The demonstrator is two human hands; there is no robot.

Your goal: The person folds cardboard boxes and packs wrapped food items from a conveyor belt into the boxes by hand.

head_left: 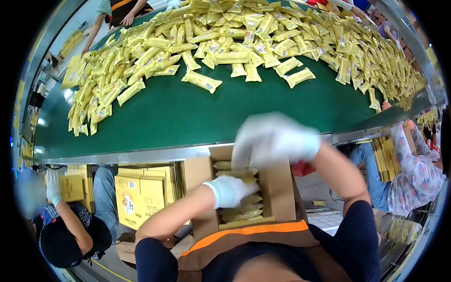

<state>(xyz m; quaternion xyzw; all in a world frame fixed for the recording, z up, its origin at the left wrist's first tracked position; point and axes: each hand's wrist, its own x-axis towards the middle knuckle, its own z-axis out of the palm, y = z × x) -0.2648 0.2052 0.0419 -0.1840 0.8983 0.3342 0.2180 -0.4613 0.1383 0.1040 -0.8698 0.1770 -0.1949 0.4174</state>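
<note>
An open cardboard box (277,192) stands in front of the body, below the belt's near edge, with several yellow packets (242,212) stacked in it. My left hand (232,191), in a white glove, is inside the box over the packets; its fingertips are hard to make out. My right hand (272,141), also gloved and smeared by motion, is above the far side of the box, and whether it holds anything is not visible. Beyond both hands, many yellow packets (225,44) are heaped on the green belt (188,117).
Flat yellow cartons (141,192) stand left of the box. A metal rail (136,157) edges the belt. Co-workers sit at the left (70,230) and right (413,174), and others stand across the belt. A white crate (324,222) is at the lower right.
</note>
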